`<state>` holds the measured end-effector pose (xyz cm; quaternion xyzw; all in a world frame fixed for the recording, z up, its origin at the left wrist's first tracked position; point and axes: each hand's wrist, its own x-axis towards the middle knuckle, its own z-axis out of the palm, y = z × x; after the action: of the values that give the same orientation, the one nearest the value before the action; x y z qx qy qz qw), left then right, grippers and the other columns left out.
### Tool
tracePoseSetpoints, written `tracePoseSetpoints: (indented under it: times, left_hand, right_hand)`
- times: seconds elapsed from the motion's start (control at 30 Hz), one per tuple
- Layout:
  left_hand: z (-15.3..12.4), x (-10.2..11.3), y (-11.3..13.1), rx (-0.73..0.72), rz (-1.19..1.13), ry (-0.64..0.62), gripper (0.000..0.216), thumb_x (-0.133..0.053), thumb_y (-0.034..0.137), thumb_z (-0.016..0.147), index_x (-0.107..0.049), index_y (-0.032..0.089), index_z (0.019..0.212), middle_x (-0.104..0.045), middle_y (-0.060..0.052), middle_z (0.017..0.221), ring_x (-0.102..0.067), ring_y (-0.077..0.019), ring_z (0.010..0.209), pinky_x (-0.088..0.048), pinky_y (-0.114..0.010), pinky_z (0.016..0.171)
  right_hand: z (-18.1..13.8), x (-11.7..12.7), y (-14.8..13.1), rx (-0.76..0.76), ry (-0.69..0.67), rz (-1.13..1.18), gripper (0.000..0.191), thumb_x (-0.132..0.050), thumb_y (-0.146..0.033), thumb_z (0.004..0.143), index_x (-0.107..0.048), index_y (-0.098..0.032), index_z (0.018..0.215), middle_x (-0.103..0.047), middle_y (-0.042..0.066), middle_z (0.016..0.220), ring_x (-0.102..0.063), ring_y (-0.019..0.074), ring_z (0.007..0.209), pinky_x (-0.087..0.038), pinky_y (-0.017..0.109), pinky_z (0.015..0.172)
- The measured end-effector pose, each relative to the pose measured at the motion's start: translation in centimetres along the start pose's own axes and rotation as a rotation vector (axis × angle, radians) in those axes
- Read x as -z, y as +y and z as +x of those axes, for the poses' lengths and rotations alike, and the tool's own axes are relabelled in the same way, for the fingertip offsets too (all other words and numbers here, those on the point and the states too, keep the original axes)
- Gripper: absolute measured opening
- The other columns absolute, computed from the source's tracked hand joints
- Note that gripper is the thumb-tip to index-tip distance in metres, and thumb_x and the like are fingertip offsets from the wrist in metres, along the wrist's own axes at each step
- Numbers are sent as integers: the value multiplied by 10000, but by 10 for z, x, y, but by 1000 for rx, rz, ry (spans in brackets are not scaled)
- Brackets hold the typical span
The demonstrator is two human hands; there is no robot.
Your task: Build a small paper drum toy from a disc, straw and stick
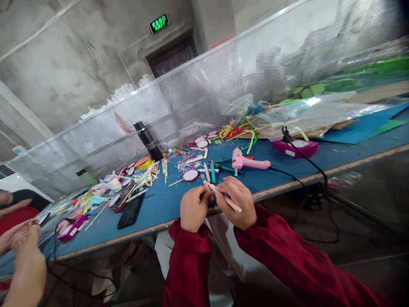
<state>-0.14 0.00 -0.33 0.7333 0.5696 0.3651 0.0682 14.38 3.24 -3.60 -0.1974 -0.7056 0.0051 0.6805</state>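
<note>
Just above the near edge of a blue counter point(169, 200), the person's two hands are close together, dark red sleeves point(190, 268) gathered at the wrists. The left hand point(194, 207) pinches a slim patterned stick point(203, 179) between thumb and fingers, its greenish end poking up past the fist. The right hand point(236, 202) is curled around a pale pink pen-like tool point(235, 206), its front end close to the stick; the fingers hide whether the two touch.

Beyond the hands lies a small red-rimmed disc point(191, 175), and to its right are green-handled pliers point(225, 160) beside a pink glue gun point(255, 163). Farther right sits a purple box point(295, 149) with a black cable. To the left, a black phone point(129, 215) lies near a heap of sticks point(147, 177), with a black bottle point(148, 141) behind. At far left are a co-worker's hands point(24, 234); what they hold is too small to tell.
</note>
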Motion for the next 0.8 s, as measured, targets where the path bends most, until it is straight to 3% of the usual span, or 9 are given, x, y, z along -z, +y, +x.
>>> tracePoseSetpoints:
  times: [0.8]
  left_hand:
    - [1, 1, 4, 46, 81, -10, 216, -536, 275, 912, -601, 194, 723, -616, 2, 725, -520, -136, 711, -339, -246, 659]
  right_hand:
    - [-2, 0, 2, 28, 4, 60, 178, -590, -69, 771, -555, -235, 825, -654, 12, 737, -599, 175, 683, -509, 423, 840]
